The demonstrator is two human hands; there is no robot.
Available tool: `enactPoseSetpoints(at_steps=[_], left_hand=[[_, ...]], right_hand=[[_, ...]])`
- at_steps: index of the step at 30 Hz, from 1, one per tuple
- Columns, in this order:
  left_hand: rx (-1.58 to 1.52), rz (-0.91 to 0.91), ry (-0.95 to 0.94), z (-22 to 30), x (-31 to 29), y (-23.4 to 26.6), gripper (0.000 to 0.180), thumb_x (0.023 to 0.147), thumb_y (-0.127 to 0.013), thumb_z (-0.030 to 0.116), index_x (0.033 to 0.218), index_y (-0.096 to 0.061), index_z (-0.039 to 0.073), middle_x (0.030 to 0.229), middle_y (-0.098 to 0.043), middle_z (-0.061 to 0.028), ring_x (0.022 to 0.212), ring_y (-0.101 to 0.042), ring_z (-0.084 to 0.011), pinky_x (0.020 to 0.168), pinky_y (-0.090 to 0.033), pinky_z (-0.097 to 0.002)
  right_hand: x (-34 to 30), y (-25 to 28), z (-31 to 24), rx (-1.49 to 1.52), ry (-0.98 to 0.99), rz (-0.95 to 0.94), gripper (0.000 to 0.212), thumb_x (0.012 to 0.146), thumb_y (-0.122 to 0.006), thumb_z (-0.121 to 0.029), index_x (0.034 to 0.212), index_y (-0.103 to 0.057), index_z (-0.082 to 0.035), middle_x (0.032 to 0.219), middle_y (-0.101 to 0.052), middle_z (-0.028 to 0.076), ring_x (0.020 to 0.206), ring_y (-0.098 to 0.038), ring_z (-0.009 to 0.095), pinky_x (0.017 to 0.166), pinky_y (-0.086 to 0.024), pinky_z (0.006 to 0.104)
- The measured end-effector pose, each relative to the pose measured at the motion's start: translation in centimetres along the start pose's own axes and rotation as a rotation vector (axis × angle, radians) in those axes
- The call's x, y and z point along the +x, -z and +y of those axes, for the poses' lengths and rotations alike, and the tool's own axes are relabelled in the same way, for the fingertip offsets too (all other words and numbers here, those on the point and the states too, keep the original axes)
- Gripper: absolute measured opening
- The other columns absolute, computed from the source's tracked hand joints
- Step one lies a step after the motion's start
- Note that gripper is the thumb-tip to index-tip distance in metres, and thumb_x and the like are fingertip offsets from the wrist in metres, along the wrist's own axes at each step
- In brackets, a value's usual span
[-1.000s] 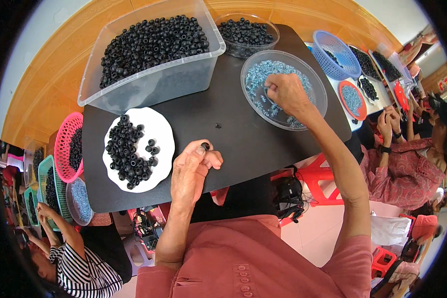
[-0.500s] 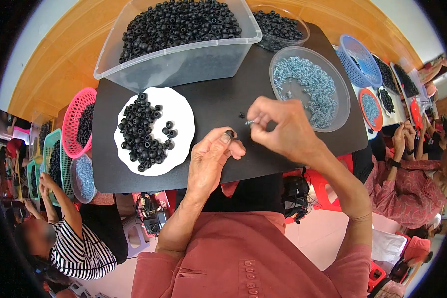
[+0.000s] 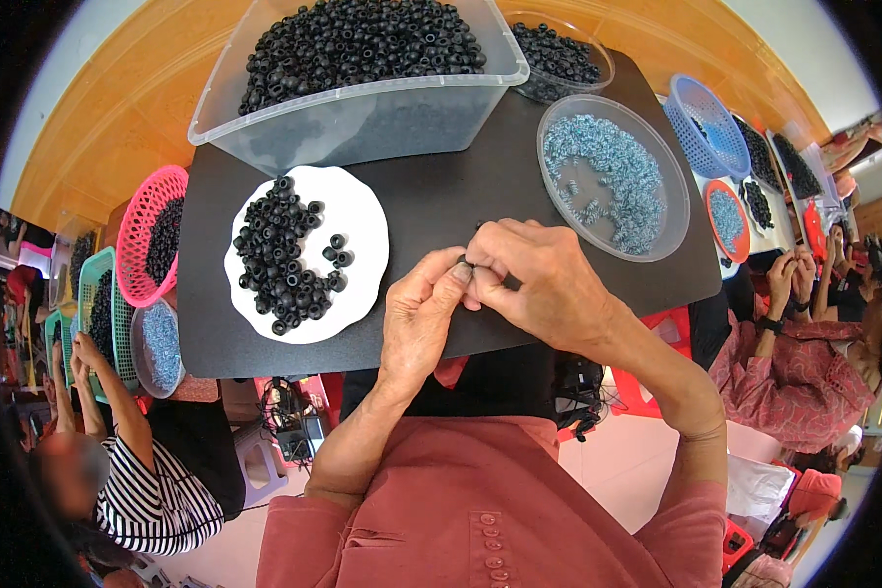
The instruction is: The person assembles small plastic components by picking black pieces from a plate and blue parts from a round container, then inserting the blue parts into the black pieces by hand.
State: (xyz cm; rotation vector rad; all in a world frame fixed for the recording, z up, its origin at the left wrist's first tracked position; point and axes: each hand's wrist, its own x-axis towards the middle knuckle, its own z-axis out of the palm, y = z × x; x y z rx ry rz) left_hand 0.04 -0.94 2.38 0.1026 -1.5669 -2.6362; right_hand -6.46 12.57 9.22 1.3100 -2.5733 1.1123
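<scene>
Wooden flooring of a warm orange tone curves behind a black tabletop (image 3: 431,196), and a pale tiled floor shows below it, where red plastic stools (image 3: 647,377) stand. At the far edge of the tabletop sits a large clear plastic tub (image 3: 363,108) heaped with black rings, and just beside it on the right a round clear bowl of black rings (image 3: 559,59). Nearer, on the right, a wide clear dish (image 3: 612,176) holds small pale blue springs. On the left lies a white plate (image 3: 363,235) carrying a loose pile of black rings.

Over the near edge of the tabletop the two hands meet. The left hand (image 3: 416,318) has thumb and forefinger pinched together on a small black ring (image 3: 464,263), which lies right at the spot where the hands touch, in front of the white plate and the dish. The right hand (image 3: 539,279) has its fingertips closed together against the same ring; what it grips there is too small to tell.

Off the left side stand a pink basket (image 3: 152,235) and a green basket (image 3: 103,314), both with black rings. On the right, a neighbouring table carries a blue basket (image 3: 706,122) and a small red dish (image 3: 730,216). Other people sit at either side, one in a striped sleeve (image 3: 157,490).
</scene>
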Motion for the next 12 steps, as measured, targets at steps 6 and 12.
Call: enactPoseSetpoints(at_steps=[6,12], left_hand=[[-0.194,-0.064,0.054,0.3,0.1,0.8,0.027,0.095,-0.048,0.017,0.109,-0.056,-0.004,0.081,-0.062,-0.0095,0.073,-0.055,-0.0119,0.069,-0.045,-0.0249],[-0.165,-0.098,0.071,0.3,0.2,0.9,0.029,0.096,-0.046,0.019,0.11,-0.055,-0.005,0.081,-0.063,-0.0112,0.074,-0.055,-0.0135,0.071,-0.045,-0.0263]], right_hand=[[-0.3,-0.5,0.8,0.401,-0.219,0.019,0.008,0.075,-0.061,0.0,0.082,-0.056,0.0,0.064,-0.062,0.007,0.058,-0.061,0.011,0.054,-0.047,0.0237],[-0.2,-1.4,1.1,0.655,-0.297,0.016,0.006,0.079,-0.062,-0.004,0.082,-0.059,0.0,0.066,-0.063,0.003,0.058,-0.06,0.008,0.055,-0.047,0.0203]])
